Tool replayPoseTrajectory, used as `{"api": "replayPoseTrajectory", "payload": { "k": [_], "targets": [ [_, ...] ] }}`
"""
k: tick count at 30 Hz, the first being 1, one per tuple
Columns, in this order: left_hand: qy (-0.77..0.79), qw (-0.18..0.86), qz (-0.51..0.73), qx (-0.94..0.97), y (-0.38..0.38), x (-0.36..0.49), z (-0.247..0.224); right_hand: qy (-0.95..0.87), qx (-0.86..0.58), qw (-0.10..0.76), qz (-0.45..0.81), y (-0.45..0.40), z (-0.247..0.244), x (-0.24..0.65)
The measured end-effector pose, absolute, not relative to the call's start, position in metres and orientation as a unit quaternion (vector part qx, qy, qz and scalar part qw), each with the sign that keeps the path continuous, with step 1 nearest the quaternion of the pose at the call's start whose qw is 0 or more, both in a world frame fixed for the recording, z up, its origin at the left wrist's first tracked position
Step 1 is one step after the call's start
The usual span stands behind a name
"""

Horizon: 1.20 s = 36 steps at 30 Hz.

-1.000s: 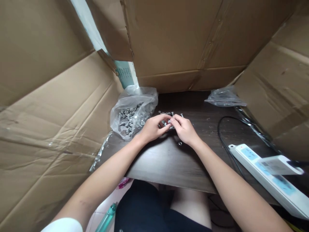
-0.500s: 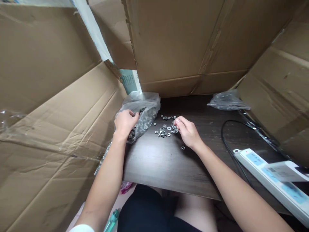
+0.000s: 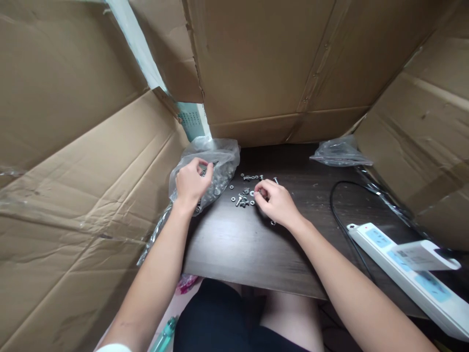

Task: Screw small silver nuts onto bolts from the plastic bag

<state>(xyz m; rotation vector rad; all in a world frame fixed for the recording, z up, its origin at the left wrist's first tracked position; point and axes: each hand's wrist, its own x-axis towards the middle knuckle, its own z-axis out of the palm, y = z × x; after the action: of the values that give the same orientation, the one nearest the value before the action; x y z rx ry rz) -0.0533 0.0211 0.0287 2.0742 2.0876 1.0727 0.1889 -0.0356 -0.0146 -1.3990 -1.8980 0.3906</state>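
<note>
1. Progress, as I judge it: the work is underway, not finished. Many metal pcs. (image 3: 220, 185) are inside the plastic bag (image 3: 230, 150) on my L side; a smaller group is outside it, loose on the dark table (image 3: 227, 252). Exact qty. I cannot tell, because my hand and the cloudy plastic hide a part.

2. Outside the bag I see, e.g., a bolt (image 3: 239, 201) lying down, a flat washer (image 3: 251, 193) and a small nut (image 3: 233, 199). These pcs. are not bagged. Another nut (image 3: 273, 223) lies apart, near my R wrist, partly hidden.

3. My 2 hands are well apart. L hand (image 3: 192, 183) is at the bag opening, over the pcs., w/ thumb and forefinger curved toward each other. If smth. is between them, I cannot tell.

4. R hand (image 3: 276, 203) is at the R edge of the loose group, w/ fingers bent and thumb close to them. The washer is just beside the fingertips; the bolt is a bit more L. If I grip smth. there, I cannot tell.

5. So the loose group lies btw. my 2 hands, nearer to the R hand; the bagged pcs. are under and around the L hand.
</note>
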Motion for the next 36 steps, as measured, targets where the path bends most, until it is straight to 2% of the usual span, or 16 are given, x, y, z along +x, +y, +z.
{"api": "replayPoseTrajectory", "payload": {
  "k": [4, 7, 16, 23, 28, 33, 36],
  "targets": [
    [0.461, 0.057, 0.299, 0.833, 0.005, -0.025, 0.018, -0.801, -0.513, 0.292, 0.094, -0.039, -0.015, 0.183],
    [0.386, 0.091, 0.248, 0.884, 0.001, -0.012, 0.006, -0.812, -0.519, 0.252, 0.091, -0.041, -0.016, 0.179],
    [0.371, 0.168, 0.278, 0.870, 0.006, -0.006, -0.014, -0.826, -0.519, 0.206, 0.078, -0.043, -0.016, 0.176],
    [0.387, 0.180, 0.335, 0.840, 0.004, -0.001, -0.011, -0.840, -0.503, 0.195, 0.063, -0.043, -0.015, 0.176],
    [0.401, 0.173, 0.375, 0.817, 0.005, -0.002, -0.008, -0.821, -0.501, 0.260, 0.092, -0.041, -0.012, 0.182],
    [0.411, 0.159, 0.425, 0.791, 0.002, -0.002, -0.003, -0.698, -0.539, 0.429, 0.199, -0.036, -0.011, 0.186],
    [0.407, 0.240, 0.441, 0.763, -0.004, 0.004, -0.002, -0.600, -0.533, 0.518, 0.296, -0.032, -0.014, 0.186]
  ]
}}
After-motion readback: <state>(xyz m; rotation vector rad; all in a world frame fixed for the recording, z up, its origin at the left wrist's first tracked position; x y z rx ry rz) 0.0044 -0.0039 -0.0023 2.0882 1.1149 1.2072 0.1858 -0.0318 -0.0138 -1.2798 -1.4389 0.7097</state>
